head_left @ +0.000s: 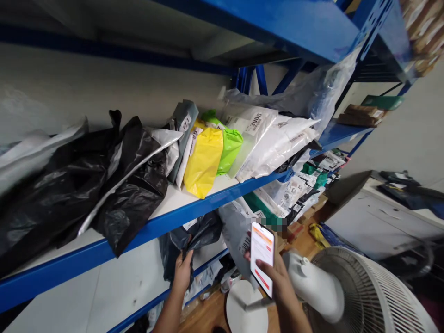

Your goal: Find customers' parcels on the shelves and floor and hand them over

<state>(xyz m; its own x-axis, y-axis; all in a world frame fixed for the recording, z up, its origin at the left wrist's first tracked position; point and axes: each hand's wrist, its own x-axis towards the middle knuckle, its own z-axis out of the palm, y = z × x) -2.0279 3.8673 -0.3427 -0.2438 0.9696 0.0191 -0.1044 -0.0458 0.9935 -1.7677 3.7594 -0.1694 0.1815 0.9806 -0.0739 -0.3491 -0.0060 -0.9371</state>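
In the head view, my left hand (184,267) is closed on the edge of a dark plastic mailing bag (204,230), which sits at the lower shelf and bears a white label. My right hand (275,280) grips a smartphone (262,259) upright, its thumb over the lit screen with orange and red areas. Behind the phone leans a grey mailing bag (236,231) marked with a printed number. The fingers behind the phone are mostly hidden.
A blue-edged shelf (138,237) above my left hand carries black bags (138,189), a yellow bag (204,162), a green bag (231,149) and white parcels (277,148). A large fan (360,286) stands at right, near a white cabinet (374,217).
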